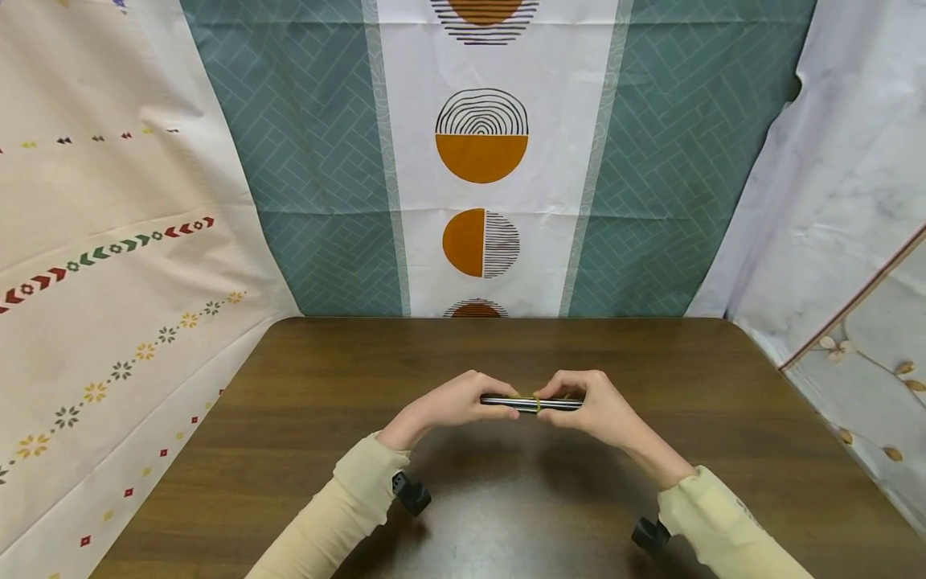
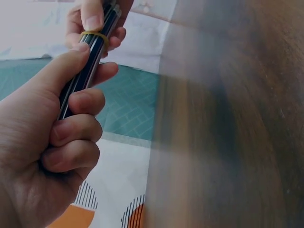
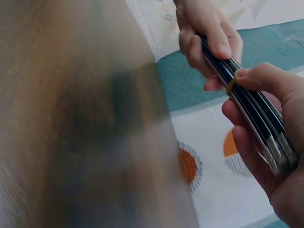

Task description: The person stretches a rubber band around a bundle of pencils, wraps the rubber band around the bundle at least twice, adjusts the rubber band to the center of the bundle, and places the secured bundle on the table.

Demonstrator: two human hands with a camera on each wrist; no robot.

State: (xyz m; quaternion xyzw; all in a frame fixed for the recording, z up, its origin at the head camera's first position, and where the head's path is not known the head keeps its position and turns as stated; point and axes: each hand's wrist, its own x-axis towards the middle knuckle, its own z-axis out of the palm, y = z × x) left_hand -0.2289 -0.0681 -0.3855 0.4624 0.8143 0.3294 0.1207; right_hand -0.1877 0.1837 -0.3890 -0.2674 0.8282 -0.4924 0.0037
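Note:
In the head view, a bundle of slim dark pens (image 1: 522,404) with silvery stripes lies level between both hands, above the table. A yellow rubber band (image 3: 231,87) circles the bundle near its middle. My left hand (image 1: 457,400) grips one half, its thumb along the top and fingers curled underneath, as the left wrist view shows. My right hand (image 1: 599,412) holds the other half, with the thumb (image 3: 259,78) pressing right at the band. Greyish, partly see-through pen ends (image 3: 280,152) show near the right palm. Fingers hide parts of the bundle.
The brown wooden table (image 1: 289,434) spreads beneath the hands. Behind it hangs a green and white patterned cloth (image 1: 325,161). Patterned sheets flank the left and right sides. A small black camera (image 1: 412,493) sits under the left wrist, another black camera (image 1: 649,534) under the right.

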